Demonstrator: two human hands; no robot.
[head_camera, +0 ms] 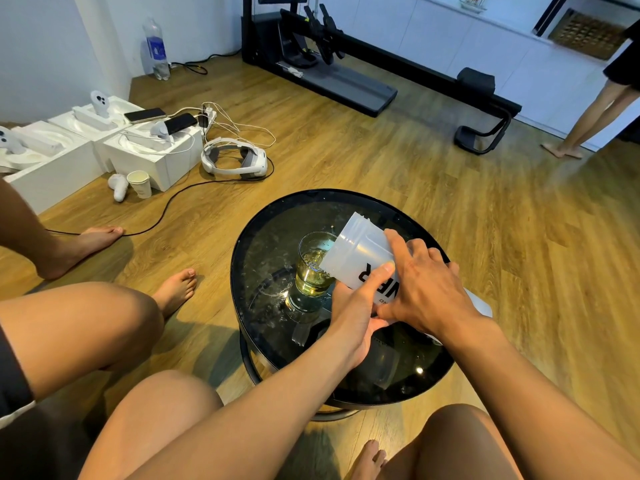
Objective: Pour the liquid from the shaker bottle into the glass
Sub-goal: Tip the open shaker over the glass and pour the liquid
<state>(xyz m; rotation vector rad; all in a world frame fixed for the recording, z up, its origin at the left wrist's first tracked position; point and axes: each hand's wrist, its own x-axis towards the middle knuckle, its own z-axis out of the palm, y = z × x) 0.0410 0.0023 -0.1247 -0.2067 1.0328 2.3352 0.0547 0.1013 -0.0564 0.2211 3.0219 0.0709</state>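
A translucent white shaker bottle with black lettering is tipped far over to the left, its open mouth resting over the rim of a clear glass. The glass stands on a round black glass-topped table and holds yellowish liquid to about half its height. My left hand grips the bottle from below, thumb on its side. My right hand lies over the bottle's upper side and base end, which it partly hides.
Another person's legs and feet are at the left, close to the table. White boxes, a headset, a paper cup and cables lie on the wood floor behind. A third person stands at the far right by an exercise machine.
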